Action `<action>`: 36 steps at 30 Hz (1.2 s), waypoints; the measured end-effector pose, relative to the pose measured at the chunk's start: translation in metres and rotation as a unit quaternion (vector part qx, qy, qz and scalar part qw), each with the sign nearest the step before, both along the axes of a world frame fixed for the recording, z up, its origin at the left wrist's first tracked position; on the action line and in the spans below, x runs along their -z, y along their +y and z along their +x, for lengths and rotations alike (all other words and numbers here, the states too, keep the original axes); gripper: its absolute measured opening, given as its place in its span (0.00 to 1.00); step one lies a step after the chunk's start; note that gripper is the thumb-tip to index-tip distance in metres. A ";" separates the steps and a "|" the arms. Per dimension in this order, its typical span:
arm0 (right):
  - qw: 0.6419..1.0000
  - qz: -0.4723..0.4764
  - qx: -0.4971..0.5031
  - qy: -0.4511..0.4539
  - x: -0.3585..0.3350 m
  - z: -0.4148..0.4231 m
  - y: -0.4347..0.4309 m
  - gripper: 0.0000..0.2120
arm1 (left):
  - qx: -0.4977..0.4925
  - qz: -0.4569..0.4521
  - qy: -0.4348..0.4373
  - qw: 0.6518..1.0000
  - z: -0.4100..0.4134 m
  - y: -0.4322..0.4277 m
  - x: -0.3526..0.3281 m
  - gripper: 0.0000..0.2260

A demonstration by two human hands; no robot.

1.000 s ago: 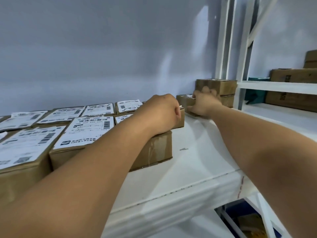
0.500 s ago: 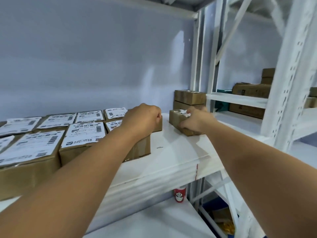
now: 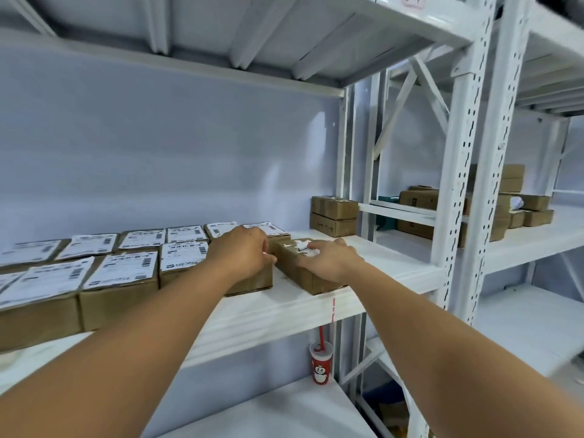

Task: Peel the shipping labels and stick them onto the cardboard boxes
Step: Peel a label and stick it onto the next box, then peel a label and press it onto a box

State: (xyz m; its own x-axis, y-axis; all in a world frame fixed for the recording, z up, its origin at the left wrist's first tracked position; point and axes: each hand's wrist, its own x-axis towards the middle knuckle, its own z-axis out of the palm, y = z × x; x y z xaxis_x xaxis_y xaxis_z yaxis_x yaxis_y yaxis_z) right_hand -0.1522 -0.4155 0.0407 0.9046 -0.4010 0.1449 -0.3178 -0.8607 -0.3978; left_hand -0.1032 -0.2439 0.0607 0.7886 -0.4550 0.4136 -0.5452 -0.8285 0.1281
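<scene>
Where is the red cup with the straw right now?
The red cup stands on the lower shelf, right of centre in the head view, below the box under the right hand.

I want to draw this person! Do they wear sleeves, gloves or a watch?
No sleeves: the left forearm and right forearm are bare to the picture's edge. The left hand and right hand have no gloves, no watch, no bracelet.
</scene>
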 end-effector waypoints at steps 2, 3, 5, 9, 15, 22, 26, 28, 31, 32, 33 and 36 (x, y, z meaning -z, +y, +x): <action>0.999 0.027 -0.009 -0.046 0.002 0.003 0.010 0.32 | 0.002 0.024 -0.009 1.000 -0.003 0.005 0.007 0.05; 0.997 0.038 -0.016 -0.071 0.003 0.005 0.015 0.30 | 0.002 0.035 -0.019 0.999 -0.004 0.008 0.010 0.06; 0.991 0.058 -0.030 -0.117 0.006 0.010 0.023 0.26 | 0.003 0.062 -0.042 0.997 -0.007 0.010 0.015 0.10; 0.980 0.092 -0.031 -0.173 0.015 0.021 0.030 0.20 | 0.021 0.096 -0.088 0.991 -0.006 0.013 0.028 0.14; 0.948 0.142 -0.017 -0.284 0.030 0.027 0.028 0.19 | 0.028 0.079 -0.115 0.990 -0.008 0.014 0.036 0.16; 0.934 0.219 -0.039 -0.280 0.040 0.030 0.023 0.21 | 0.020 0.050 -0.197 0.979 -0.004 0.012 0.059 0.26; 0.933 0.231 -0.044 -0.274 0.042 0.029 0.021 0.20 | 0.037 0.015 -0.204 0.978 0.002 0.013 0.065 0.28; 0.931 0.233 -0.042 -0.278 0.042 0.028 0.023 0.21 | 0.039 0.010 -0.202 0.979 0.002 0.013 0.066 0.29; 0.929 0.240 -0.039 -0.278 0.042 0.026 0.026 0.25 | 0.032 0.014 -0.195 0.980 0.000 0.015 0.068 0.28; 0.929 0.240 -0.040 -0.278 0.042 0.025 0.026 0.25 | 0.031 0.020 -0.193 0.980 -0.001 0.015 0.068 0.28; 0.929 0.242 -0.043 -0.276 0.041 0.025 0.026 0.26 | 0.030 0.023 -0.193 0.981 -0.002 0.016 0.068 0.27; 0.928 0.242 -0.042 -0.280 0.041 0.026 0.026 0.27 | 0.036 0.015 -0.201 0.979 -0.008 0.017 0.066 0.26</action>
